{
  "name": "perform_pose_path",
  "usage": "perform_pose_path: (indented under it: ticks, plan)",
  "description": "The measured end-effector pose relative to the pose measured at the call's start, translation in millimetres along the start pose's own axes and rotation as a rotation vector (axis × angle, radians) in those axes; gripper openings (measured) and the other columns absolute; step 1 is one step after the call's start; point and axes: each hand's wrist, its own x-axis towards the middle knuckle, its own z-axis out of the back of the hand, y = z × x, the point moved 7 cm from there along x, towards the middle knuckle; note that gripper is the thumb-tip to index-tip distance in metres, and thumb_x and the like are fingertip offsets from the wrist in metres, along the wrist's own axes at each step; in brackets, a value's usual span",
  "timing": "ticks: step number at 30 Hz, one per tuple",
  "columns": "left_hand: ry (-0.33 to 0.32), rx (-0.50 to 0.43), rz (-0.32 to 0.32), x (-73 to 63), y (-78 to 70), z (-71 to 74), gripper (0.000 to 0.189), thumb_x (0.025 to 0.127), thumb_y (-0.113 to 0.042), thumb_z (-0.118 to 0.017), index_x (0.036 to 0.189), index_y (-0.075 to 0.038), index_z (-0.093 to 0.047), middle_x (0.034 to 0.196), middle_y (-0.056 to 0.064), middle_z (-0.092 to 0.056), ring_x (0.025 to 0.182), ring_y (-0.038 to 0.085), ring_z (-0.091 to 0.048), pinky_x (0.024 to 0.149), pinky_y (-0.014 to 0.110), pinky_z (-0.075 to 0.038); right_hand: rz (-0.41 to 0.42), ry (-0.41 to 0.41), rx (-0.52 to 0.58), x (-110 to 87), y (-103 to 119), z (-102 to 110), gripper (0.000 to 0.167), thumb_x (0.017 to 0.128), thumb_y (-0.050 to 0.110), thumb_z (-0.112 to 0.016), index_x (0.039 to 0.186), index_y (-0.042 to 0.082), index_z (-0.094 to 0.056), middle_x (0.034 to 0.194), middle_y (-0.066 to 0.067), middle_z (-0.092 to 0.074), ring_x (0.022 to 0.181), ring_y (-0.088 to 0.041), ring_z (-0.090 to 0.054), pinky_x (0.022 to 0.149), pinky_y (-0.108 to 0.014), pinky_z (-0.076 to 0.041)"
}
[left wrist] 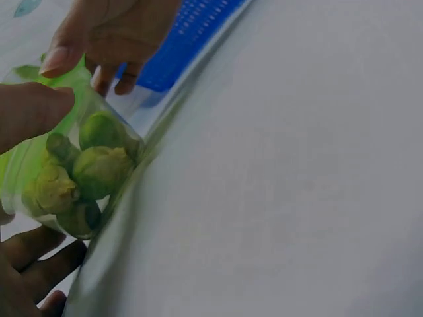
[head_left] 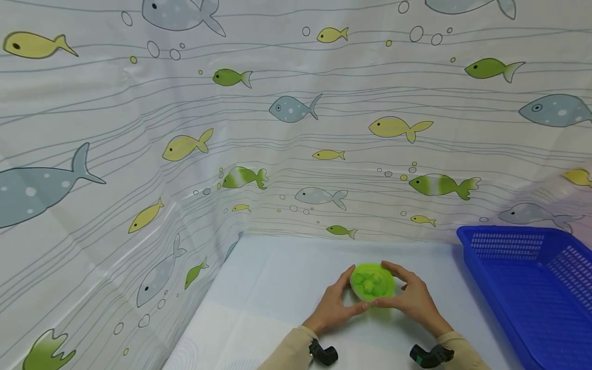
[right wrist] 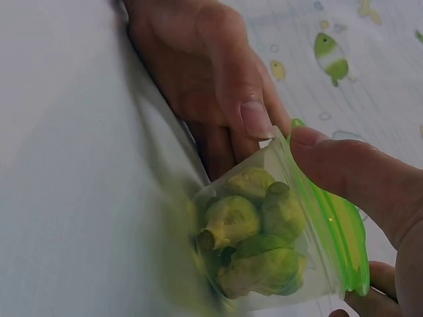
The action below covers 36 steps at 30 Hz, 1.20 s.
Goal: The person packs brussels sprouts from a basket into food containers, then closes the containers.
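Observation:
A clear plastic container point(left wrist: 125, 142) with a bright green lid point(head_left: 372, 282) stands on the white table, between both hands. Through its wall show several round green vegetables point(right wrist: 231, 221) that look like Brussels sprouts. My left hand point(head_left: 334, 304) holds the container's left side, thumb at the near rim and fingers round the far side. On the opposite side, my right hand point(head_left: 413, 298) grips it the same way, with its thumb point(right wrist: 350, 162) against the lid's edge. The two thumbs nearly meet at the front. The lid sits over the container's mouth.
A large blue plastic basket point(head_left: 499, 288) with perforated walls stands at the right side of the table point(head_left: 277, 277). Behind and to the left hangs a white fish-patterned curtain point(head_left: 277, 149). Dark cameras point(head_left: 324, 353) are strapped to both wrists.

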Motion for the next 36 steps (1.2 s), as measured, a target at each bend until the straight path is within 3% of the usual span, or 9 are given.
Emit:
perform_pose_path:
  ticks: [5,9,17,24,27,32,36]
  plan:
    - [0.003,-0.039,-0.060,0.4,-0.8,2.5,0.093,0.091,-0.026,-0.073,0.169,-0.009,-0.025,0.162,0.011,-0.052,0.150,0.026,-0.049,0.129,0.045,-0.033,-0.008,-0.006,-0.017,-0.2,2,-2,0.109,0.065,0.050,-0.101,0.156,0.013,-0.054,0.153,-0.014,-0.061,0.137,-0.038,-0.056,0.096,-0.053,-0.050]
    - [0.003,-0.103,-0.046,0.8,1.1,6.1,0.086,0.091,-0.022,-0.061,0.168,-0.007,-0.026,0.155,0.016,-0.058,0.144,0.029,-0.056,0.127,0.043,-0.036,-0.015,-0.005,-0.020,-0.4,5,-3,0.108,0.066,0.051,-0.101,0.155,0.012,-0.054,0.153,-0.015,-0.060,0.138,-0.040,-0.056,0.099,-0.058,-0.051]
    - [-0.014,-0.169,-0.005,1.2,1.5,6.7,0.059,0.114,-0.033,-0.037,0.168,-0.011,-0.029,0.166,0.015,-0.045,0.148,0.036,-0.051,0.116,0.036,-0.049,-0.033,0.010,-0.039,-0.1,9,-7,0.110,0.065,0.054,-0.100,0.155,0.010,-0.053,0.152,-0.020,-0.060,0.139,-0.043,-0.056,0.102,-0.062,-0.053]
    - [-0.034,-0.105,-0.014,0.7,3.4,5.7,0.057,0.115,-0.034,-0.044,0.169,-0.022,-0.030,0.159,0.009,-0.056,0.145,0.026,-0.056,0.126,0.043,-0.038,-0.020,0.039,-0.041,-1.3,10,-8,0.106,0.069,0.053,-0.098,0.155,0.008,-0.054,0.154,-0.021,-0.058,0.141,-0.044,-0.054,0.101,-0.060,-0.055]
    - [-0.044,-0.112,-0.027,0.5,0.6,6.4,0.055,0.114,-0.031,-0.048,0.167,-0.025,-0.035,0.162,0.004,-0.051,0.149,0.026,-0.051,0.128,0.042,-0.035,-0.010,0.069,0.010,-1.6,6,-10,0.100,0.076,0.049,-0.095,0.156,0.008,-0.052,0.157,-0.022,-0.055,0.143,-0.045,-0.052,0.102,-0.058,-0.056]
    - [-0.054,-0.119,-0.045,0.7,-1.9,6.9,0.053,0.114,-0.028,-0.050,0.165,-0.023,-0.038,0.164,0.003,-0.049,0.151,0.028,-0.048,0.128,0.042,-0.035,-0.060,0.148,0.159,-0.5,-10,-15,0.080,0.097,0.047,-0.077,0.162,0.013,-0.045,0.165,-0.020,-0.045,0.149,-0.046,-0.046,0.110,-0.057,-0.053]
    - [-0.043,-0.104,-0.032,1.3,0.2,5.9,0.053,0.114,-0.030,-0.048,0.166,-0.022,-0.038,0.165,0.004,-0.049,0.150,0.027,-0.049,0.127,0.042,-0.036,-0.107,0.200,0.258,-1.4,-22,-19,0.066,0.105,0.046,-0.065,0.161,0.019,-0.046,0.169,-0.015,-0.040,0.154,-0.046,-0.039,0.118,-0.063,-0.043]
